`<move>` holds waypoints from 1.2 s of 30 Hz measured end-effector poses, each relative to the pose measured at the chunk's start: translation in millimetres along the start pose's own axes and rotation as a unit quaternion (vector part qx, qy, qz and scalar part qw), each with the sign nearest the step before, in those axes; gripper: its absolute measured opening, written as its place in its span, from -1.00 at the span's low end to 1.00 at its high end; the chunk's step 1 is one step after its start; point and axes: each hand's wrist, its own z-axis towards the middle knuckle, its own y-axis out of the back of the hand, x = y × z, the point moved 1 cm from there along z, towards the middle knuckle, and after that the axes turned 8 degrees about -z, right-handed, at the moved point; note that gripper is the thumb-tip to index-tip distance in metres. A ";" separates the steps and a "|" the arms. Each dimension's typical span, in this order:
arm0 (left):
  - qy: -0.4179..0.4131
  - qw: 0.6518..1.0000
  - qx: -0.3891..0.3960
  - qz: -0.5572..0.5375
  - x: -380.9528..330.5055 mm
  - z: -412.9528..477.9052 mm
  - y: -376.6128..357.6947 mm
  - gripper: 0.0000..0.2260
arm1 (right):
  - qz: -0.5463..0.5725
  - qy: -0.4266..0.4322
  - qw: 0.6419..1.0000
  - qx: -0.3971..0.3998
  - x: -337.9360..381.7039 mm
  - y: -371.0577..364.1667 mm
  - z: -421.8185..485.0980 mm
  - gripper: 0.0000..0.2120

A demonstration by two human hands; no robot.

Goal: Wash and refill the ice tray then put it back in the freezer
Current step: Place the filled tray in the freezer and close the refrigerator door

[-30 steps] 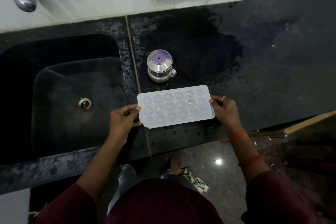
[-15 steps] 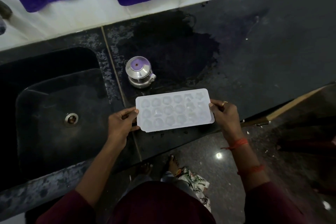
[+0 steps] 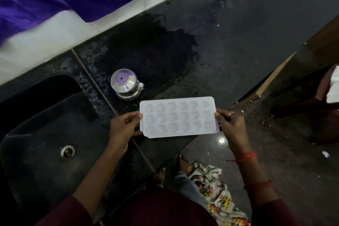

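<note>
Head view: the white ice tray (image 3: 178,117) sits level between both hands, over the front edge of the black countertop (image 3: 229,57). The left hand (image 3: 122,127) grips its left short end, thumb on top and fingers curled under. The right hand (image 3: 232,124) pinches the right end the same way. Just beyond the left fingertips stands a small steel pot (image 3: 126,84). The sink (image 3: 36,161) lies left of that hand.

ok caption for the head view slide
White ice tray held by its ends in the left hand and right hand at the dark counter, near a steel pot.
</note>
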 end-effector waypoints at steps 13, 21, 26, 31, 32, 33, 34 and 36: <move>0.010 0.991 0.117 0.065 -15.7 -1.5 -31.6 -0.90 | 0.082 -0.073 0.985 -0.131 -24.6 23.6 -59.3 -0.82; 0.018 0.971 0.209 0.110 -5.5 -23.5 -82.6 -0.90 | 0.094 -0.133 0.962 -0.218 -60.0 66.2 -107.6 -0.83; 0.018 0.960 0.247 0.134 9.0 -50.5 -115.8 -0.90 | 0.119 -0.148 0.949 -0.253 -76.6 95.5 -144.5 -0.81; 0.011 0.947 0.279 0.159 25.7 -85.4 -143.5 -0.86 | 0.132 -0.183 0.929 -0.293 -97.2 123.8 -184.3 -0.81; 0.010 0.943 0.288 0.165 30.9 -94.8 -150.6 -0.85 | 0.137 -0.189 0.924 -0.302 -102.1 131.7 -195.1 -0.81; 0.011 0.941 0.292 0.168 33.4 -99.3 -154.4 -0.83 | 0.140 -0.193 0.922 -0.306 -105.7 135.3 -200.9 -0.80; 0.011 0.940 0.296 0.170 35.9 -103.7 -157.9 -0.82 | 0.142 -0.196 0.919 -0.311 -108.7 138.5 -207.0 -0.80; 0.010 0.931 0.313 0.185 46.7 -120.7 -172.0 -0.81 | 0.152 -0.198 0.909 -0.334 -118.3 152.4 -228.7 -0.80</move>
